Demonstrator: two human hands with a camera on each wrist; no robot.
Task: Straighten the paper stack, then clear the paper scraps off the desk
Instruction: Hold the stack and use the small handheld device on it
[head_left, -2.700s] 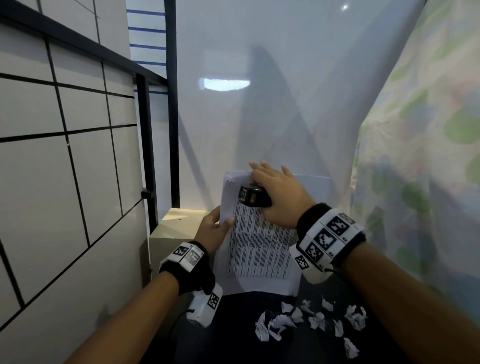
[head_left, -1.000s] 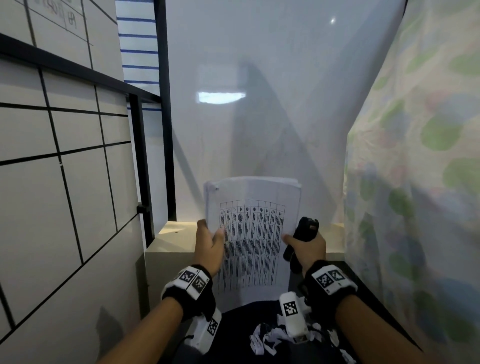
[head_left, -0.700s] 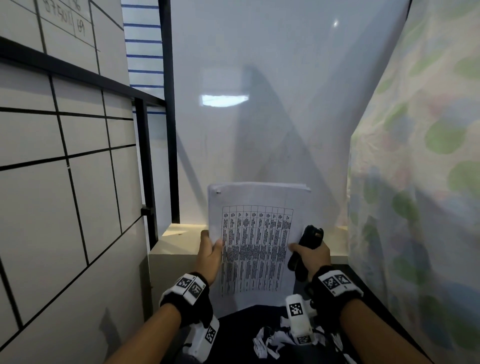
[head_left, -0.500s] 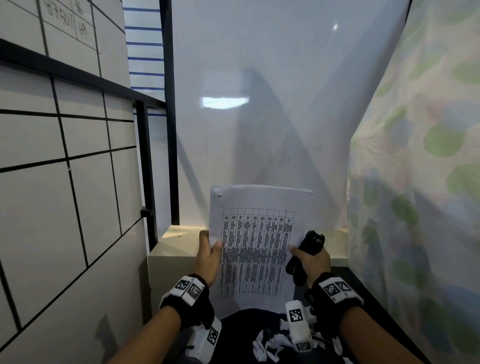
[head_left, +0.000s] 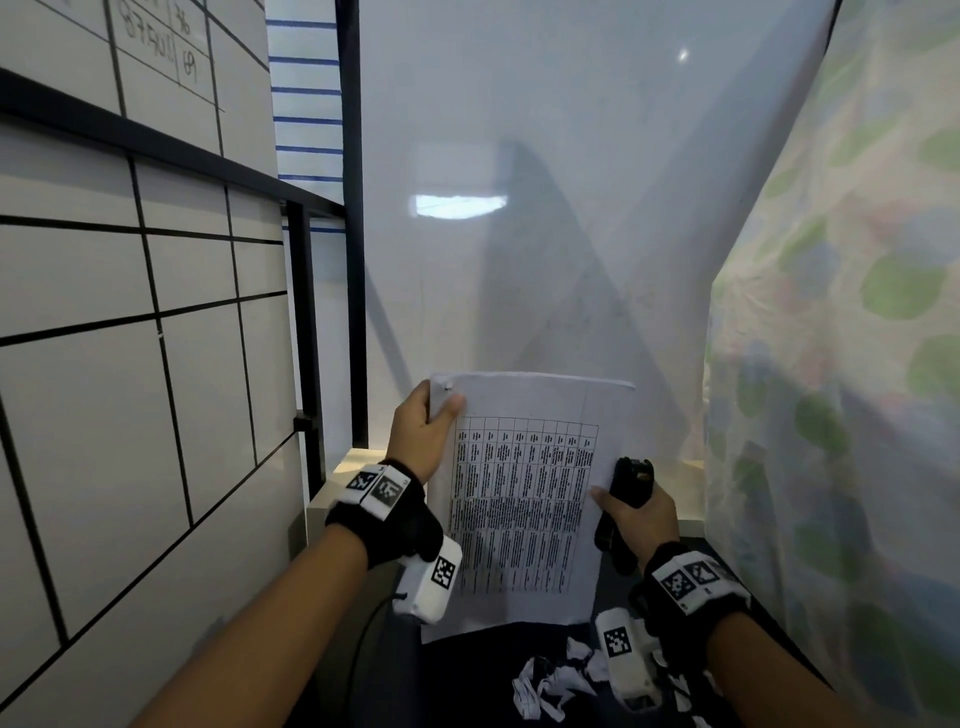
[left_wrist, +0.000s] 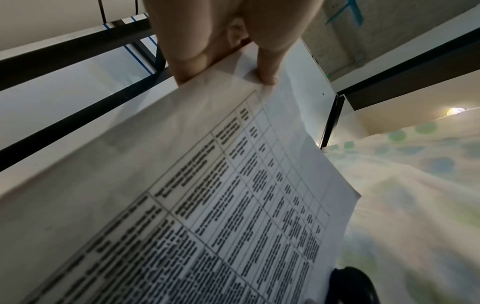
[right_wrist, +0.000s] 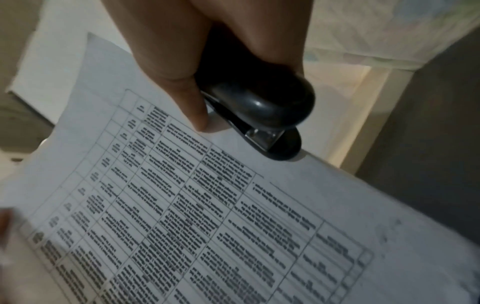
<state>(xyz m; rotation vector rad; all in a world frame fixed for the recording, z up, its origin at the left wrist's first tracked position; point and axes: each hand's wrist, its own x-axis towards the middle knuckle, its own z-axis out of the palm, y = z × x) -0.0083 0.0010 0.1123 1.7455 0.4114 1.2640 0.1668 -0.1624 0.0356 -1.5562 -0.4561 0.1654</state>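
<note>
The stack (head_left: 524, 499) stands upright in front of you, its lower edge down at the dark bench (head_left: 467, 670), printed table facing you, sheets looking close to flush along the top edge. Your left hand (head_left: 421, 436) pinches the stack's upper left corner, thumb on the front sheet and fingers behind. Your right hand (head_left: 636, 519) is curled round a black stapler (head_left: 626, 499) while its thumb presses the stack's right edge about halfway down, so that hand is doing two jobs at once. To square the stack well, loosen both pinches just enough for the sheets to slide, tap the lower edge on the bench, then turn the stack and tap a long edge too; judge it by whether the top edge shows as one clean line. The stapler probably weakens your hold on the right edge, so setting it down beside the stack first would likely give you better control. Just below the stack, on the bench between your wrists, lie the white crumpled scraps (head_left: 550, 680); keep the stack's lower edge off them as you tap, or one may get caught under the sheets. Lay the stack flat clear of the scraps before gathering them.
</note>
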